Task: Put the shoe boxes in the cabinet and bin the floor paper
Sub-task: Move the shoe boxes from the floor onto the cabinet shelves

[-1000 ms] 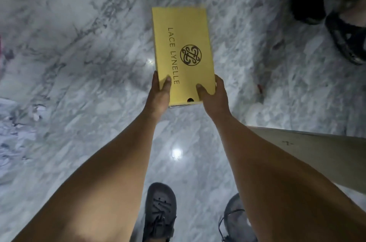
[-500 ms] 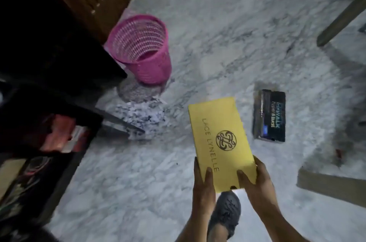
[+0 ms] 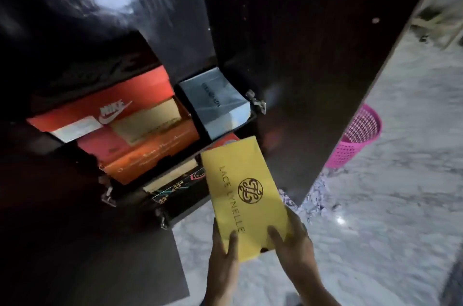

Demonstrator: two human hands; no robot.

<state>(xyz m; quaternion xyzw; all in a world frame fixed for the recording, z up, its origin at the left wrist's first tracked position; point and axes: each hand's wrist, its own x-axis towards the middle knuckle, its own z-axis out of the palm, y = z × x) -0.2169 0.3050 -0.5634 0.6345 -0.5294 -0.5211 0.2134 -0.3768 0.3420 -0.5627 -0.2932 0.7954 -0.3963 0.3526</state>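
Box in hand: flat yellow cardboard shoe box with dark lettering (image 3: 244, 195), gripped at its near short end, lid up, clear of the floor.
Left hand (image 3: 223, 253): closed on the box's near left corner, thumb lying over the lid.
Right hand (image 3: 292, 243): closed on the near right corner, thumb likewise on top.
Long axis: runs straight away from both hands, far end tipped slightly left, pointing into the open black cabinet (image 3: 125, 29).
Nearer hand: neither; the hands sit side by side, so I judge the push goes in endwise with both.
Ahead of the hands: red-orange branded shoe box (image 3: 100, 100) stacked over an orange box (image 3: 150, 157), a pale blue box (image 3: 220, 102) to their right, a dark patterned box (image 3: 175, 190) lowest.
In the way: the yellow box's far end overlaps the shelf front; free space inside looks tight, though darkness hides most of it.
Right of the hands: open black door panel (image 3: 313, 80), and beyond it a pink mesh plastic bin (image 3: 358, 137).
Still to do: shredded white paper (image 3: 315, 198) lies on the marble floor (image 3: 388, 230) by the door's foot.
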